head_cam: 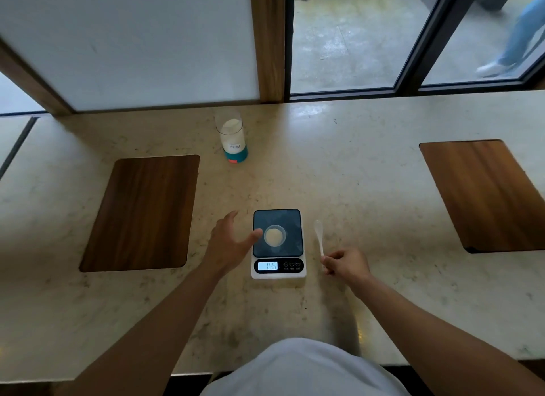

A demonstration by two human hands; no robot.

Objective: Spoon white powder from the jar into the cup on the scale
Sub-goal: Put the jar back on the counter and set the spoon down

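Note:
A small clear cup (275, 235) with white powder in it stands on the dark plate of a digital scale (292, 218), whose display reads 0.35. My left hand (228, 243) is open just left of the scale, its thumb tip over the plate's edge close to the cup. My right hand (346, 265) pinches the handle end of a white plastic spoon (319, 236), which lies on the counter right of the scale. The open glass jar (231, 136) of white powder, with a teal base, stands upright farther back.
The stone counter (368, 189) has two inset wooden panels, one at the left (141, 212) and one at the right (483, 195). A frosted panel and a window rise behind the counter. A person's legs show outside at the top right.

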